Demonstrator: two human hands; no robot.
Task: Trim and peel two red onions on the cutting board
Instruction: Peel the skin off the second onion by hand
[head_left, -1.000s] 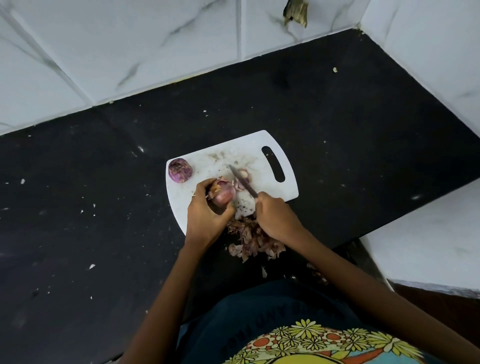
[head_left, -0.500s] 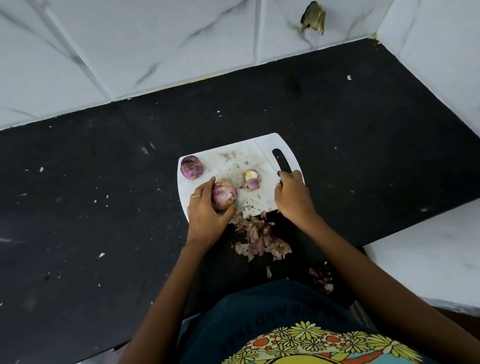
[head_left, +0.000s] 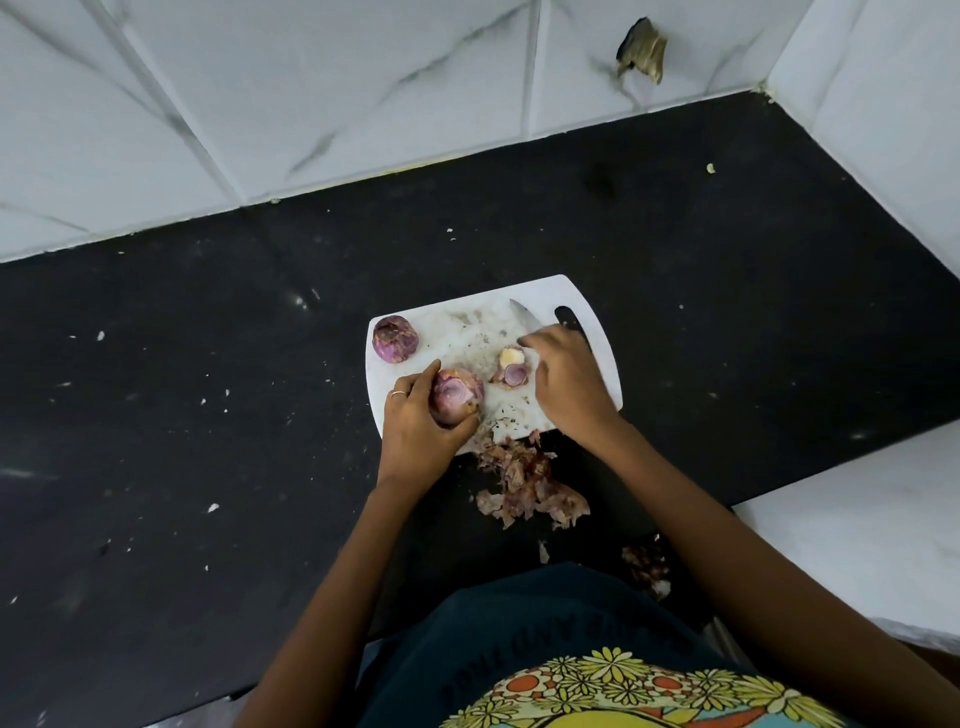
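Note:
A white cutting board (head_left: 597, 332) lies on the black counter. My left hand (head_left: 415, 431) grips a red onion (head_left: 456, 399) at the board's near left, its trimmed end facing up. A second red onion (head_left: 395, 339) sits alone at the board's far left corner. Two cut-off onion ends (head_left: 511, 368) lie mid-board. My right hand (head_left: 569, 384) hovers over the board's right side, fingers stretched towards those ends. The knife (head_left: 523, 316) lies on the board, its blade showing beyond my fingers and its handle hidden under the hand.
A heap of dry onion skins (head_left: 524, 478) lies on the black counter (head_left: 208, 415) just in front of the board, with more scraps (head_left: 644, 564) nearer my body. White tiled walls (head_left: 311, 104) close the back and right. A white ledge (head_left: 857, 519) juts in at the right.
My right hand cut the onion's end with the knife, carried the knife to the board's right side and laid it down. It now reaches left. My left hand still holds the onion.

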